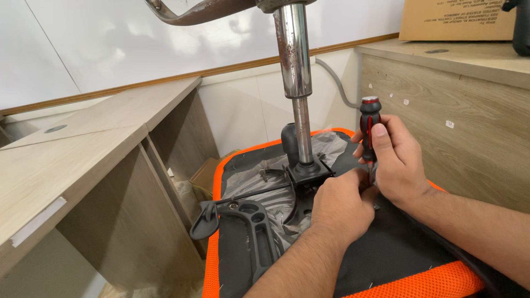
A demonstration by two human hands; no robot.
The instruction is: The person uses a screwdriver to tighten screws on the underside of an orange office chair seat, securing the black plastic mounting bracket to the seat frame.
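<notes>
- The upturned chair seat (386, 259), black with an orange edge, lies under both hands; its metal post (295, 72) rises just left of them.
- The black plate (306, 171) at the post's foot sits beside the left hand (339, 209), which is curled shut by the tip, steadying it.
- The right hand (395, 160) grips the screwdriver (370, 124) upright; best kept straight and pressed firmly down.

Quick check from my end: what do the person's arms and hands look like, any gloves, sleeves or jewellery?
Both are bare: the left hand and right hand wear no gloves, and no rings or watch show. Both forearms are uncovered right to the frame edge, with no sleeve in view.
</notes>
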